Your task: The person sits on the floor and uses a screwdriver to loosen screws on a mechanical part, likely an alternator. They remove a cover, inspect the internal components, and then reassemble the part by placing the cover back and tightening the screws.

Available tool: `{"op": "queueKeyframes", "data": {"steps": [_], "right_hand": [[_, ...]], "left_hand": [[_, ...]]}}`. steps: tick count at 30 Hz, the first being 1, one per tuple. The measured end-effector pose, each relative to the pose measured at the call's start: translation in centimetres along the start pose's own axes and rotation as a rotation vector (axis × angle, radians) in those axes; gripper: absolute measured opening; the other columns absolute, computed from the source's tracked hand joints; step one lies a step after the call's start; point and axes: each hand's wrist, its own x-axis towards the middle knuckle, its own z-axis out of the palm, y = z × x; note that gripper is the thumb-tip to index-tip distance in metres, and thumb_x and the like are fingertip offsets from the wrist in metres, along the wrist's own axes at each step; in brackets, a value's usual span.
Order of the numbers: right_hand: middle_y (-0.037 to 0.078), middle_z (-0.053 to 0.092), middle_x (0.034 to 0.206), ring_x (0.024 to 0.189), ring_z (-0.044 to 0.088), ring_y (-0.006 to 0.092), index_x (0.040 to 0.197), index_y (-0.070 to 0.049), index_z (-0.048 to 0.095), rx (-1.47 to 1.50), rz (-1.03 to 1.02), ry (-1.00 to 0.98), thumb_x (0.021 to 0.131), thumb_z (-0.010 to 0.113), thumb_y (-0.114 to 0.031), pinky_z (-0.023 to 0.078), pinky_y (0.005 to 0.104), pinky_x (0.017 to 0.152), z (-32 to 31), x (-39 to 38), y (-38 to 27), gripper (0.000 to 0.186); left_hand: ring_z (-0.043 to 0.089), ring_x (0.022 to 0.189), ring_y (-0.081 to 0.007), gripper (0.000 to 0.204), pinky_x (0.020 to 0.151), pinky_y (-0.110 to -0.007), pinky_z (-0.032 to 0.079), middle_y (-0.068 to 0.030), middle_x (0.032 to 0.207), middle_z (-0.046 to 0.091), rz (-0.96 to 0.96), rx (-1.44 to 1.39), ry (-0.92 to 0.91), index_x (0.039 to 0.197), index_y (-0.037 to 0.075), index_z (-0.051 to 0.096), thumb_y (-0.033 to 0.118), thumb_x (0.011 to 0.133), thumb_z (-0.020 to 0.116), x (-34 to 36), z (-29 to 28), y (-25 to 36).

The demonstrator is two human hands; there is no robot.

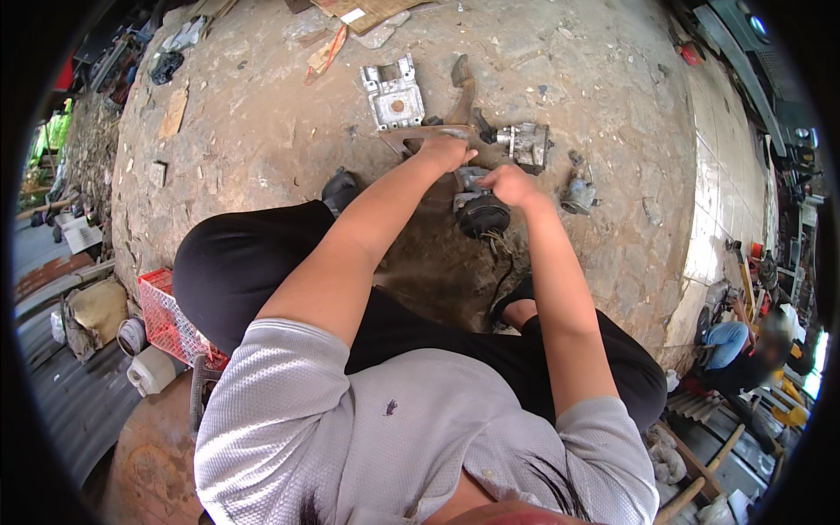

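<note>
My left hand [446, 152] is closed on a brown metal bracket plate [401, 137], which has cut-out openings. My right hand [513, 185], fingers curled, grips the top of a silver metal part with a black round housing [481, 217] and dangling wires, just below the plate. A pale cast housing [394, 98] lies above the plate, beside an upright-pointing rusty lever [463, 87]. A silver machine part [525, 149] lies right of my hands, a smaller fitting [578, 194] farther right. A dark part [340, 190] sits by my left knee, partly hidden.
Cardboard [359, 13] lies at the back of the rough concrete floor [245, 105]. A red crate [166, 319] and white jug [153, 372] are at lower left, near corrugated metal sheets [61, 411]. Another person [735, 350] sits at far right among tools and clutter.
</note>
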Motion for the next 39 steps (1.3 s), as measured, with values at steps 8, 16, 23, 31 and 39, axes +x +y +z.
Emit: {"op": "queueKeyframes", "data": {"steps": [8, 16, 23, 31, 39], "right_hand": [[0.016, 0.077, 0.114, 0.108, 0.072, 0.0362, 0.120, -0.026, 0.081, -0.072, -0.043, 0.184, 0.083, 0.059, -0.001, 0.057, 0.0448, 0.100, 1.3, -0.4, 0.4, 0.050], [0.011, 0.078, 0.113, 0.106, 0.073, 0.0339, 0.118, -0.028, 0.082, -0.030, -0.057, 0.111, 0.082, 0.062, -0.002, 0.058, 0.0436, 0.096, 0.7, -0.3, 0.2, 0.049], [0.014, 0.078, 0.115, 0.105, 0.073, 0.0353, 0.121, -0.027, 0.081, -0.001, -0.092, 0.015, 0.084, 0.060, -0.001, 0.057, 0.0432, 0.097, 0.9, -0.8, 1.3, 0.050], [0.005, 0.081, 0.108, 0.095, 0.071, 0.0187, 0.125, -0.018, 0.080, 0.458, 0.024, -0.128, 0.078, 0.065, -0.004, 0.055, 0.0322, 0.091, -3.5, -5.2, 3.4, 0.051], [0.021, 0.077, 0.119, 0.115, 0.072, 0.0317, 0.134, -0.007, 0.073, 0.215, 0.500, 0.524, 0.089, 0.062, -0.009, 0.055, 0.0388, 0.098, 3.9, -6.5, 15.9, 0.046]], "left_hand": [[0.058, 0.136, -0.0366, 0.060, 0.113, -0.049, 0.047, -0.0173, 0.145, 0.064, -0.028, -0.031, -0.035, 0.137, 0.010, 0.066, 0.058, 0.110, 0.042, 0.1, -0.5, 0.3], [0.058, 0.135, -0.0377, 0.062, 0.114, -0.050, 0.046, -0.0183, 0.144, 0.064, -0.006, -0.015, -0.017, 0.136, 0.007, 0.066, 0.057, 0.109, 0.042, 0.5, 0.2, 0.0], [0.059, 0.134, -0.0378, 0.061, 0.113, -0.050, 0.047, -0.0175, 0.143, 0.065, -0.009, -0.025, -0.026, 0.136, 0.009, 0.067, 0.057, 0.109, 0.041, 0.1, -0.3, 0.4], [0.057, 0.136, -0.0369, 0.060, 0.113, -0.051, 0.047, -0.0166, 0.146, 0.063, -0.026, -0.047, -0.035, 0.133, 0.010, 0.068, 0.058, 0.109, 0.042, 0.1, -0.3, 0.2], [0.060, 0.131, -0.0389, 0.060, 0.110, -0.051, 0.048, -0.0190, 0.138, 0.067, 0.033, -0.019, 0.018, 0.135, 0.009, 0.065, 0.058, 0.109, 0.042, 0.7, 0.1, 0.4]]}}
